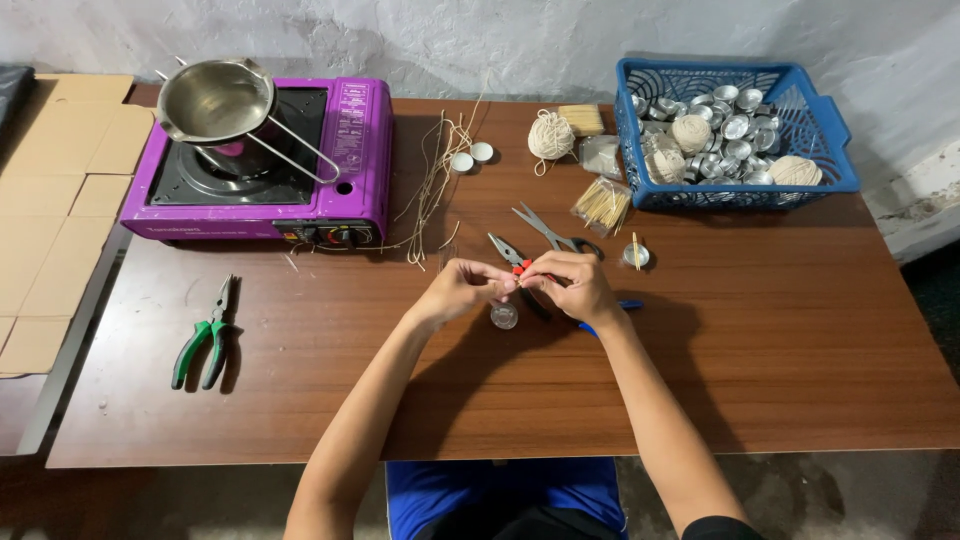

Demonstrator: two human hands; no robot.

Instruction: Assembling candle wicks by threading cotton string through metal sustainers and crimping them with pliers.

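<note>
Both hands meet over the middle of the worktop [700, 380]: left hand [455, 290] and right hand [575, 285] each have their grip pinched together on a small red-tipped piece [521, 268], too small to identify, directly above a small metal cup [504, 316]. Green-handled pliers [205, 345] lie well apart at nine o'clock. Scissors [550, 232] lie just beyond the hands at twelve, farther off a purple gas stove [350, 150] at ten and a blue basket [830, 135] of metal cups at two.

Glossy wood-grain table [750, 330], shiny steel pot [213, 100] on a glossy purple stove [355, 150], blue plastic basket [830, 140] holding bright metal cups [738, 125].
</note>
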